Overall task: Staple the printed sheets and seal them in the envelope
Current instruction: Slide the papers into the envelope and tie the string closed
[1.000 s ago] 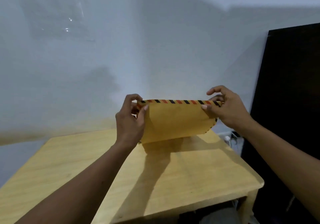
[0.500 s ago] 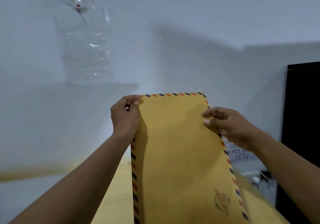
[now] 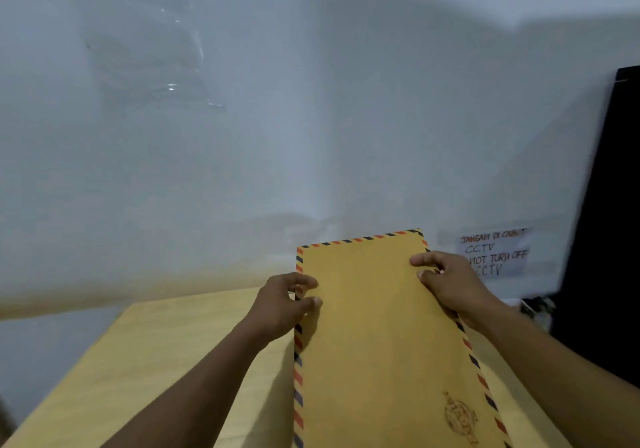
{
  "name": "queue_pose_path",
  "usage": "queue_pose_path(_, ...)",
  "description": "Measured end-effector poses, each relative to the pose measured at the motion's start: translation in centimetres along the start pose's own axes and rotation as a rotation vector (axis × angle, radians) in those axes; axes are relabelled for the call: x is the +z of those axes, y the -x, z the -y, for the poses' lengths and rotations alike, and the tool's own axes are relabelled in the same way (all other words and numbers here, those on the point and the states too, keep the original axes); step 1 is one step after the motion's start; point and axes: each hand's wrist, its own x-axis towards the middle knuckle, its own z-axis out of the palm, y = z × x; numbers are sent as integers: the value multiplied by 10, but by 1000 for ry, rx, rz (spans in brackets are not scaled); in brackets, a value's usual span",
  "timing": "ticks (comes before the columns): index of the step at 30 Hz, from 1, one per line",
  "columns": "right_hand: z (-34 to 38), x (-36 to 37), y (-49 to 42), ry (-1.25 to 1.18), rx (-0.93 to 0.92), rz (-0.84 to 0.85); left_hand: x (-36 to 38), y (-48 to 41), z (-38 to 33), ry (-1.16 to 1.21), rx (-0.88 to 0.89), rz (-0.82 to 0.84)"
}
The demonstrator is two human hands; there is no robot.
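Note:
A long brown envelope (image 3: 377, 340) with a red-and-blue striped border and a printed emblem near its lower right is held lengthwise in front of me, above the wooden table (image 3: 145, 371). My left hand (image 3: 284, 304) pinches its left edge below the top corner. On the right edge, near the top, my right hand (image 3: 450, 285) grips it with the fingers lying on the face. The envelope's lower end runs out of the frame. No printed sheets or stapler are visible.
A white wall stands behind the table, with a clear plastic sheet (image 3: 152, 42) taped high on it. A handwritten CCTV notice (image 3: 495, 253) is stuck to the wall at right, beside a tall black panel (image 3: 606, 239).
The envelope has gone from crosswise to lengthwise, pointing away from me. My hands have slid down its long edges from the top corners. The view has tipped up and down.

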Motion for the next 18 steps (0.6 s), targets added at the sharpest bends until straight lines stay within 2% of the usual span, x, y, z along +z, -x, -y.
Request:
queue_pose_path(9,-67,25,-9,471,35,145,39,3,38,-580,-8,218)
queue_pose_path(13,-72,38,0,878,35,146,44,9,52,-631,6,211)
queue_pose_path(15,-64,48,5,912,-95,181,44,7,55,-612,18,203)
queue_pose_path(18,-50,70,11,859,-167,366,43,-1,60,-614,33,197)
